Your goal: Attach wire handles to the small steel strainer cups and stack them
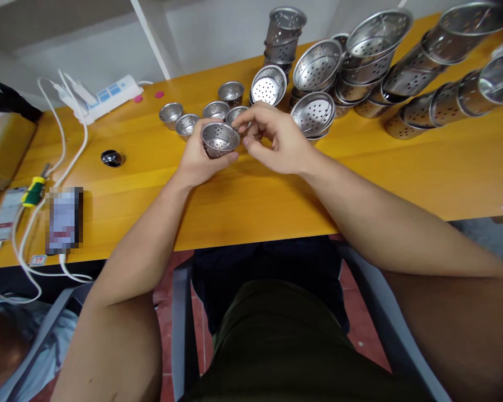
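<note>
My left hand [199, 159] is wrapped around a small perforated metal cup [220, 146], its open mouth facing up and toward me. Just to the right, my right hand [276, 137] hovers with loosely bent fingers, thumb and forefinger apart. Its forefinger is close to the held cup's rim; whether it touches is not clear. Behind both hands stand several more small metal cups, among them one at the left [171, 114] and one at the back [231, 92]. Another cup [237, 115] is partly hidden by my right fingers.
Tall stacks of perforated metal cups [283, 39] and leaning columns [452, 106] fill the right side of the yellow table [251, 206]. At left lie a power strip [109, 97], white cables, a screwdriver [34, 191], phones [65, 220] and a shiny dark round object [112, 158].
</note>
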### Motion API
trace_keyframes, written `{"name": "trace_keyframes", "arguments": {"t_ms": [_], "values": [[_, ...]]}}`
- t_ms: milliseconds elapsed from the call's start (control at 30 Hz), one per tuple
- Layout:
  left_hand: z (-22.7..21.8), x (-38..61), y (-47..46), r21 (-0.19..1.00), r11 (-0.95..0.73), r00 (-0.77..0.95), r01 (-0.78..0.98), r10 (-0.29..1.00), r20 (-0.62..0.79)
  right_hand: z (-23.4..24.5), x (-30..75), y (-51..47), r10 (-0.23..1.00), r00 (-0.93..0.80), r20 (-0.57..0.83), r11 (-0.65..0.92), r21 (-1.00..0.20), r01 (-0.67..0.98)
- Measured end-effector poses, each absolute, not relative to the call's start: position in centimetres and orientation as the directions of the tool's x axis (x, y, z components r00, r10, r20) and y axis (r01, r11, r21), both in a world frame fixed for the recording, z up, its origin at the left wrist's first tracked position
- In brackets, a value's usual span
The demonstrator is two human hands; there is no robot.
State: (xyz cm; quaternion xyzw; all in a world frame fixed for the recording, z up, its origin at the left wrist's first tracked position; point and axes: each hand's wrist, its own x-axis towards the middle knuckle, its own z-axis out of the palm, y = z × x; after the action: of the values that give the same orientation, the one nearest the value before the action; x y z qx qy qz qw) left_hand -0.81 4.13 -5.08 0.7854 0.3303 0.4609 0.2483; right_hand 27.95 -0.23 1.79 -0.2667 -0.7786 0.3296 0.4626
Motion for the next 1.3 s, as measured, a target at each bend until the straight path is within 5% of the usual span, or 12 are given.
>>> {"name": "trace_keyframes", "arguments": {"t_ms": [300, 833, 1300], "values": [[-4.5, -0.4, 3.7, 0.688, -0.657, 0.325, 0.309, 0.753, 0.572, 1.0, 28.2, 0.1, 0.582, -0.570, 0.580, 0.790, -0.570, 0.225], [-3.1, 0.4, 2.8, 0.700, -0.642, 0.287, 0.313, 0.766, 0.575, 0.9, 27.9, -0.3, 0.623, -0.482, 0.616, 0.769, -0.595, 0.235], [-3.4, 0.4, 2.7, 0.685, -0.659, 0.357, 0.311, 0.749, 0.558, -0.2, 27.8, 0.4, 0.500, -0.659, 0.561, 0.833, -0.520, 0.189]]}}
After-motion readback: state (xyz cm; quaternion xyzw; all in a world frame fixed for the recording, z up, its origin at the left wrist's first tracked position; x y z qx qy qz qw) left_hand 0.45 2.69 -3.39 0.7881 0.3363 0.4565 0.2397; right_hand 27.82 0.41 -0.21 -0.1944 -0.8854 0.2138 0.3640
